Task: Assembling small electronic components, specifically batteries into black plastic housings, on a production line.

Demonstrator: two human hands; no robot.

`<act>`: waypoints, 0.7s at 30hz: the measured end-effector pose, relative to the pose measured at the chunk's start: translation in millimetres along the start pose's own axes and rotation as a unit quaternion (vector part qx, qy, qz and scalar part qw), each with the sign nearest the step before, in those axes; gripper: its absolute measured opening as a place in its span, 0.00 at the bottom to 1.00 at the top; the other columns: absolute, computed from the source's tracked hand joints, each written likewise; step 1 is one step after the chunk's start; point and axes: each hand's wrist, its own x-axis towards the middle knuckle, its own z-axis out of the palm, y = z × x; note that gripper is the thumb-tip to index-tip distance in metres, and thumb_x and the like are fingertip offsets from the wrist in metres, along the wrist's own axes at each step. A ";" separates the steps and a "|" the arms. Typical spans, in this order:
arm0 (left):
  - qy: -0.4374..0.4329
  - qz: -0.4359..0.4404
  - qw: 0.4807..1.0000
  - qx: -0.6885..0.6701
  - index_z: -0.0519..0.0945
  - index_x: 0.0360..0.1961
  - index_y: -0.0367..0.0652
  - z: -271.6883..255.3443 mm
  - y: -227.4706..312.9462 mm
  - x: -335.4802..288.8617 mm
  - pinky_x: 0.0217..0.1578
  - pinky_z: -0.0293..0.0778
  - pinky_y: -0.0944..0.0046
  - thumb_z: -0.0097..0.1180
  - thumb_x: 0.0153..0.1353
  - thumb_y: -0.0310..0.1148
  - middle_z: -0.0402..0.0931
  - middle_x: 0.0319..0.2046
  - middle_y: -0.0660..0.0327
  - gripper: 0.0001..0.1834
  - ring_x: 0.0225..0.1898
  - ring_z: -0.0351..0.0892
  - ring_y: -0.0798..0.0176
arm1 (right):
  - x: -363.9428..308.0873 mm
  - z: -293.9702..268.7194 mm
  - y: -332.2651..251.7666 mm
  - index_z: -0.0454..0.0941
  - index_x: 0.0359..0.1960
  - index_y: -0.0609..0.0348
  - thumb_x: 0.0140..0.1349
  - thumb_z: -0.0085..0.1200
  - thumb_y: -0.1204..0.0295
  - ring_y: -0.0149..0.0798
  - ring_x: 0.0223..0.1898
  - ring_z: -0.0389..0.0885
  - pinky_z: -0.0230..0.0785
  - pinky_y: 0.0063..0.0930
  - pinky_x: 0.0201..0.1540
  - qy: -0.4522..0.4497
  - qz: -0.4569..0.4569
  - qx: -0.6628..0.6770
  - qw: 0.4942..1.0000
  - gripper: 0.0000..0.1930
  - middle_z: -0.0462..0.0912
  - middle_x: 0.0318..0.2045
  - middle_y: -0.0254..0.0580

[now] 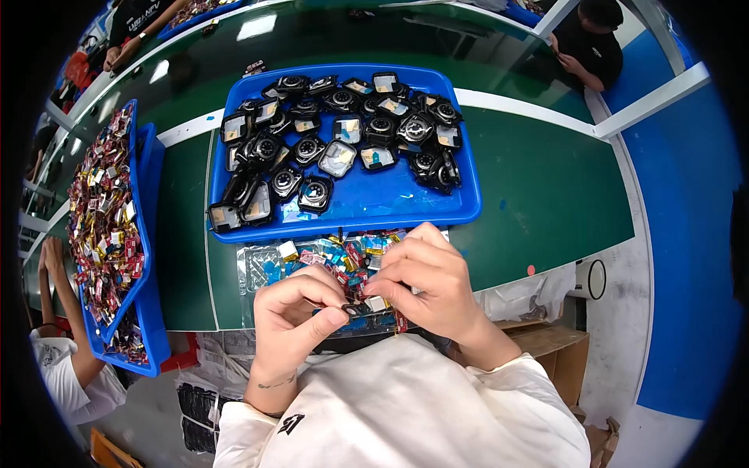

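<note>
My left hand (290,316) pinches a small black part (355,310) between thumb and fingertips; it resembles a watch case, though most of it is covered by the fingers. Close to its right side, my right hand (433,285) has thumb and index finger pressed together, and what lies between them is too small to make out. Beneath both hands, a clear plastic tray (253,292) bears a heap of small red, blue, yellow and white pieces (312,256). Just beyond, black smartwatch cases (310,150) are piled in a blue tray (374,201), several face down and several showing open insides.
Stacked blue trays (148,312) at the left overflow with small colourful components (101,226). The green table (538,179) extends to the right, edged in white. Cardboard boxes (546,343) stand below it. Other people sit at the far right (597,47), far left and left.
</note>
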 end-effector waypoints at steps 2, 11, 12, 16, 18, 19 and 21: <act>0.008 -0.005 1.000 0.002 0.79 0.27 0.31 -2.4 -0.2 -1.7 0.34 0.67 0.69 0.63 0.49 0.20 0.75 0.27 0.56 0.05 0.31 0.73 0.65 | 0.8 -5.4 2.6 0.80 0.28 0.61 0.46 0.64 0.77 0.38 0.32 0.72 0.67 0.28 0.34 -0.032 0.013 0.018 0.999 0.07 0.79 0.30 0.37; 0.004 -0.010 1.000 -0.004 0.78 0.27 0.31 -2.9 -2.7 -5.1 0.33 0.68 0.70 0.63 0.49 0.19 0.76 0.27 0.56 0.05 0.30 0.73 0.66 | 21.6 -60.4 48.8 0.80 0.36 0.61 0.46 0.64 0.71 0.43 0.43 0.72 0.67 0.33 0.45 0.056 0.143 -0.297 0.943 0.14 0.76 0.39 0.39; 0.004 -0.011 1.000 -0.005 0.78 0.27 0.31 -2.6 -3.0 -5.2 0.33 0.68 0.70 0.63 0.50 0.19 0.76 0.27 0.56 0.05 0.30 0.73 0.66 | 21.3 -61.7 53.0 0.80 0.36 0.61 0.46 0.64 0.71 0.43 0.43 0.72 0.67 0.33 0.45 0.057 0.141 -0.298 0.942 0.14 0.76 0.39 0.39; 0.002 -0.006 1.000 -0.002 0.78 0.27 0.32 -1.9 -2.7 -5.6 0.32 0.67 0.70 0.63 0.50 0.20 0.76 0.27 0.57 0.05 0.30 0.73 0.67 | 19.5 -65.5 63.8 0.80 0.33 0.61 0.45 0.65 0.71 0.42 0.43 0.72 0.67 0.32 0.46 0.025 0.140 -0.228 0.963 0.13 0.77 0.39 0.38; 0.010 -0.013 1.000 -0.003 0.78 0.27 0.32 -2.0 -3.2 -6.2 0.32 0.67 0.71 0.63 0.50 0.20 0.76 0.27 0.57 0.05 0.30 0.72 0.67 | 19.4 -65.8 64.8 0.80 0.33 0.61 0.45 0.64 0.72 0.42 0.42 0.73 0.67 0.32 0.45 0.031 0.133 -0.211 0.968 0.12 0.80 0.37 0.38; 0.011 -0.014 1.000 -0.002 0.78 0.27 0.32 -2.2 -3.3 -6.5 0.32 0.67 0.71 0.63 0.50 0.20 0.76 0.27 0.57 0.05 0.30 0.72 0.67 | 19.4 -65.0 65.7 0.80 0.33 0.61 0.45 0.64 0.72 0.42 0.42 0.73 0.67 0.32 0.45 0.031 0.133 -0.210 0.968 0.12 0.80 0.37 0.38; 0.014 -0.015 1.000 0.001 0.78 0.27 0.33 -2.7 -3.6 -7.4 0.32 0.67 0.71 0.63 0.50 0.20 0.76 0.27 0.57 0.05 0.30 0.72 0.68 | 19.0 -62.7 67.4 0.81 0.33 0.60 0.47 0.62 0.74 0.39 0.37 0.77 0.70 0.30 0.40 0.064 0.105 -0.239 0.963 0.10 0.82 0.32 0.38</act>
